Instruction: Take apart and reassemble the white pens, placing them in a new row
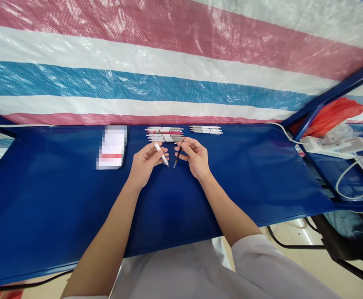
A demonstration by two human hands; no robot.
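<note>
My left hand [146, 163] is closed on a white pen barrel [160, 154], tilted with its lower end toward the right. Close beside it, my right hand [195, 157] pinches a thin dark pen refill [177, 158] whose lower end points down and to the left. The barrel and the refill are apart, with a small gap between them. Just beyond my hands, a group of several pens [164, 135], mostly white and grey with a red one among them, lies on the blue table. A smaller group of white and grey pens [205, 130] lies farther right.
A blurred-out phone-like object [112, 147] lies on the blue table [75, 207] at the left. Striped plastic sheeting [169, 87] hangs behind. At the right are a blue metal frame, a white power strip [327, 147] with cables and a red plastic bag [337, 116].
</note>
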